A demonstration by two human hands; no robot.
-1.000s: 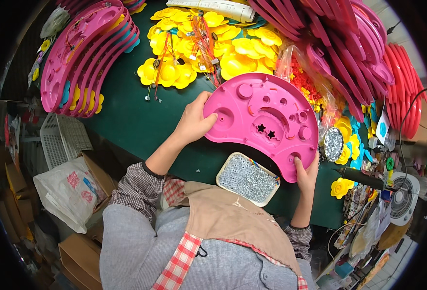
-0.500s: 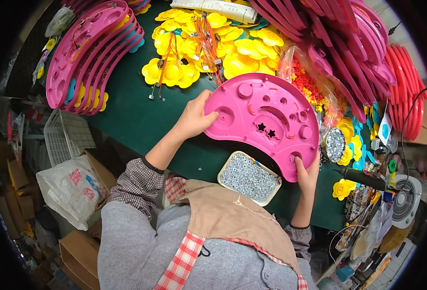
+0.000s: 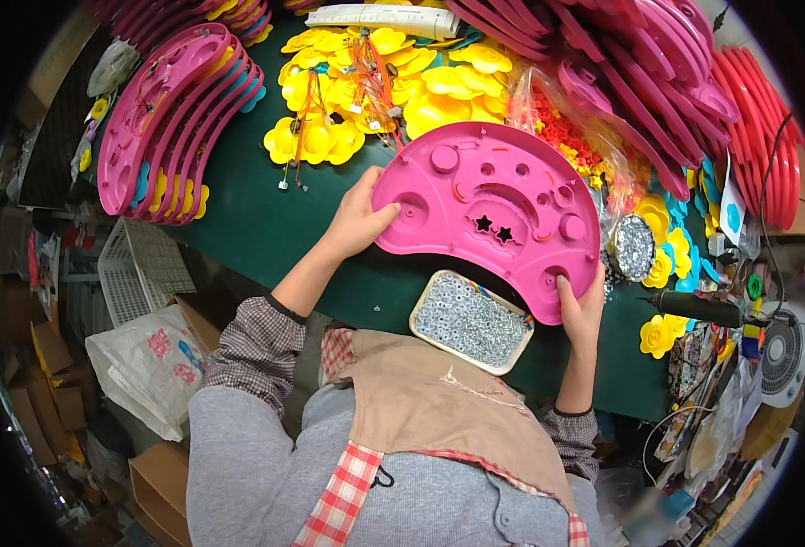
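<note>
A pink crescent-shaped plastic shell [image 3: 503, 196] is held out over the table, its hollow, post-studded side facing me. My left hand [image 3: 359, 219] grips its left end, the thumb lying on the inner face and the other fingers hidden behind. At its right end my right hand [image 3: 582, 308] is closed the same way, thumb on top beside a round recess. Two star-shaped holes pierce the middle. Just under the shell's lower edge stands a cream tray [image 3: 418, 339] of small metal screws and washers.
Yellow flower-shaped parts [image 3: 457, 114] with wired connectors [image 3: 366, 82] lie beyond the shell. Stacked pink shells [image 3: 129, 137] stand at far left, more pink shells [image 3: 639, 82] at far right. A round dish of screws [image 3: 633, 248] and a dark electric screwdriver [image 3: 699, 308] are at right.
The view has shifted slightly. Both hands still hold the pink shell, which has moved a little to the left and up in the picture.
</note>
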